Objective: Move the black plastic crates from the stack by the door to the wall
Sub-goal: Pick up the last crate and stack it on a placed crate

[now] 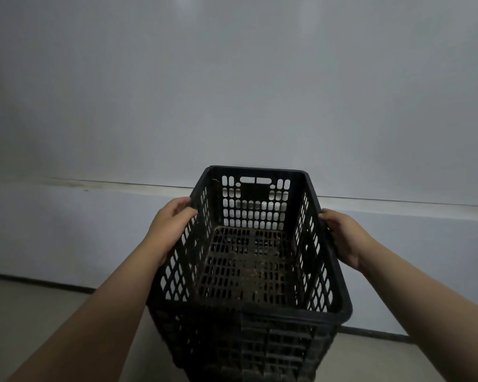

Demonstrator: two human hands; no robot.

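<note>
Black perforated plastic fills the lower centre of the frame: a black plastic crate (249, 260), empty but for brownish grime on its slotted floor, is held lengthwise toward the pale wall (232, 78). Below its near end more dark lattice shows, perhaps another crate nested under it; I cannot tell. The carrying step looks nearly done, since the wall and its low ledge (94, 186) stand just beyond the far end. What remains, by my reading, is to lower the load level onto the floor (39, 312) at the foot of the wall, then release. The left hand (171, 227) curls its fingers over the left long rim, and the right hand (342, 235) clasps the right rim opposite. Both forearms reach forward from the lower corners, elbows slightly spread.
</note>
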